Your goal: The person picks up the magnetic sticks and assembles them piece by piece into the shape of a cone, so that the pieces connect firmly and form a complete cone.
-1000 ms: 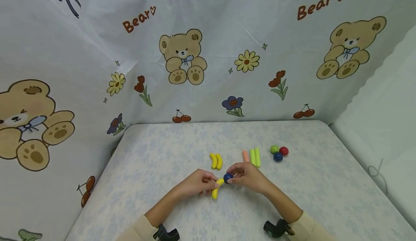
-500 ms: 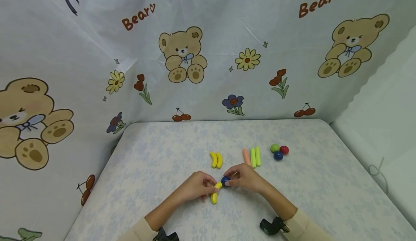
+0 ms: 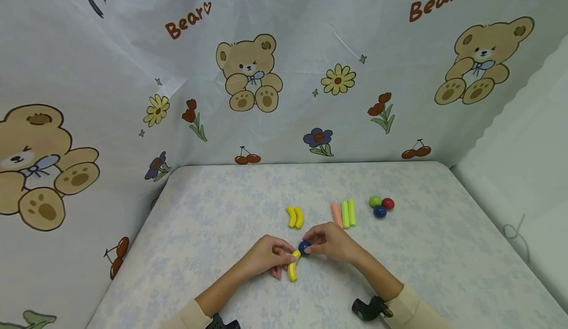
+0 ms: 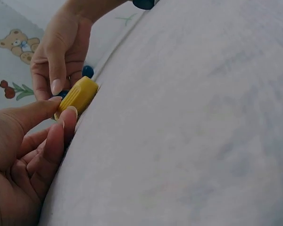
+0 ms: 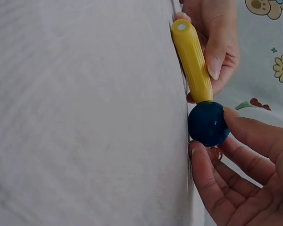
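Between thumb and fingers my left hand (image 3: 269, 256) pinches a curved yellow magnetic stick (image 3: 292, 268) with ridged sides, low over the table. My right hand (image 3: 330, 242) pinches a dark blue ball (image 3: 304, 248) from its right side. In the right wrist view the blue ball (image 5: 208, 124) meets one end of the yellow stick (image 5: 192, 61), and a round silvery spot shows in the stick's other end. The left wrist view has the yellow stick (image 4: 79, 96) in the left fingers, with the ball mostly hidden behind it.
Beyond the hands lie two more curved yellow sticks (image 3: 295, 217). To their right are one orange stick (image 3: 336, 214) and two light green sticks (image 3: 349, 214). A green ball (image 3: 375, 201), a red ball (image 3: 388, 204) and another blue ball (image 3: 379, 212) sit grouped farther right on the table (image 3: 213, 210).
Both hands have shifted slightly left and toward the person, carrying the yellow stick and blue ball along. The stick has turned a little more upright in the head view.
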A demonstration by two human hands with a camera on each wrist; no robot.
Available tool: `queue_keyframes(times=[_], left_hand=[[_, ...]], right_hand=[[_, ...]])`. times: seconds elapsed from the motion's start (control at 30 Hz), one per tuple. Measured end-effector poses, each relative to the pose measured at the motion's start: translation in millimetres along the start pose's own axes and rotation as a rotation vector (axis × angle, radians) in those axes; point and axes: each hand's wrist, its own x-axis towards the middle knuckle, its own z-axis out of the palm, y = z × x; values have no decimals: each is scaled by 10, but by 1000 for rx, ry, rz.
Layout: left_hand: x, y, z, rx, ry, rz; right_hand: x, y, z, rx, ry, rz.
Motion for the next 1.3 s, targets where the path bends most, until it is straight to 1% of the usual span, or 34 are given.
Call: queue_keyframes(times=[0.1, 0.2, 0.27, 0.47, 0.57, 0.67, 0.77, 0.87, 1.17, 1.3], left_hand=[[-9, 8, 5, -2, 5, 0], [-20, 22, 12, -5, 10, -5], [-19, 22, 14, -6, 11, -7], [-11, 2, 16, -12, 9, -19], [-5, -11, 7, -10, 3, -22], [7, -19, -7, -4, -8, -17], [14, -18, -26, -6, -22, -17], [9, -11, -43, -12, -36, -18], [-27, 54, -76, -30, -86, -26], [-38, 80, -77, -27, -91, -39]], right_hand=[[-10, -14, -21, -9, 9, -2], [-21, -30, -102, -25, 38, -11], [-33, -41, -189, -40, 79, -11], [-96, -39, -453, -56, 218, 39], [-109, -26, -518, -49, 263, 35], [-92, -25, -531, -30, 288, 32], [-37, -44, -506, -23, 291, 51], [53, -74, -467, -38, 283, 72], [380, -131, -354, -139, 250, 62], [505, -130, -292, -176, 240, 87]])
